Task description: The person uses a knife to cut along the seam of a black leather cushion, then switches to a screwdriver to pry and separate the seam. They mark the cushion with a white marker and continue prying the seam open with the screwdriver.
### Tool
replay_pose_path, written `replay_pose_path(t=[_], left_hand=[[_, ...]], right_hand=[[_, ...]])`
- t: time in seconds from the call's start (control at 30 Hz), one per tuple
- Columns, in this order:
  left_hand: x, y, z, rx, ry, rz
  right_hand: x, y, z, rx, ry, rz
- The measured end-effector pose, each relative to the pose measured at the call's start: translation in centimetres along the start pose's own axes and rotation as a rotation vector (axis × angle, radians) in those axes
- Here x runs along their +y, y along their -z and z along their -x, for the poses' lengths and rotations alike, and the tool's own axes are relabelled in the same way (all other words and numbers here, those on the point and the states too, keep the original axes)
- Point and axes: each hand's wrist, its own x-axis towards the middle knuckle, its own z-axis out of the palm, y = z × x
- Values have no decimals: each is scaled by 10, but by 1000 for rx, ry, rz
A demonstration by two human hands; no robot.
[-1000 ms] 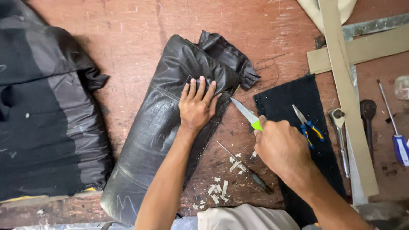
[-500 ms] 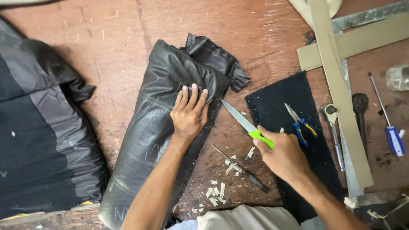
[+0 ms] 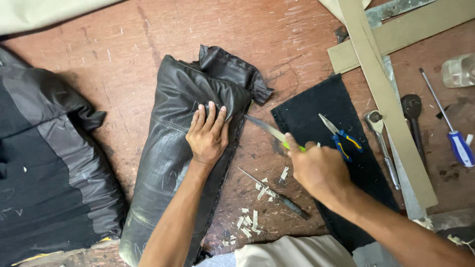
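A long black leather cover (image 3: 168, 148) lies on the brown wooden table (image 3: 114, 54). My left hand (image 3: 208, 134) presses flat on its right side, fingers spread a little. My right hand (image 3: 316, 168) grips a knife (image 3: 269, 131) with a green handle; the blade points left toward the cover's right seam, its tip just beside my left fingers. The blade looks slightly blurred.
A black fabric strip (image 3: 336, 148) lies under my right hand, with blue-handled pliers (image 3: 339, 136) on it. An awl (image 3: 277, 195) and white scraps lie below. Right: cardboard strips (image 3: 391, 99), metal tools, a blue-handled screwdriver (image 3: 450, 123). More black leather (image 3: 44, 173) at left.
My right hand has drawn back to the right and down with the knife, its blade lower and flatter. My left hand stays pressed on the cover. The camera view has shifted slightly.
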Motion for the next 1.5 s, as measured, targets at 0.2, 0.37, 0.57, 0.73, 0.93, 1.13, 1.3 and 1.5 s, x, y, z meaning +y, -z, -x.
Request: replay_pose_path(t=[0.2,0.37,0.57,0.73,0.93,1.13,1.3,1.5], left_hand=[[2,0,-3,18,-4,-10],[3,-1,-3,10,-5,6],[6,0,-2,22,16,8],[7,0,-4,42,-2,12],[6,-2,-2,36,18,8],[4,-1,-3,25,54,29],[5,4,-8,-77,161,81],[-6,18,-24,-225,307,256]], right_hand=[[22,-1,-22,-425,-584,-1253],[24,-8,-15,-124,-109,-323],[31,-15,-15,-362,-595,-1244],[28,-35,2,42,-157,-622],[16,-70,20,-567,-837,-1857],[-5,-95,28,-457,-730,-2084],[-10,-111,31,35,-442,-905],[-24,-133,29,-23,-497,-1491]])
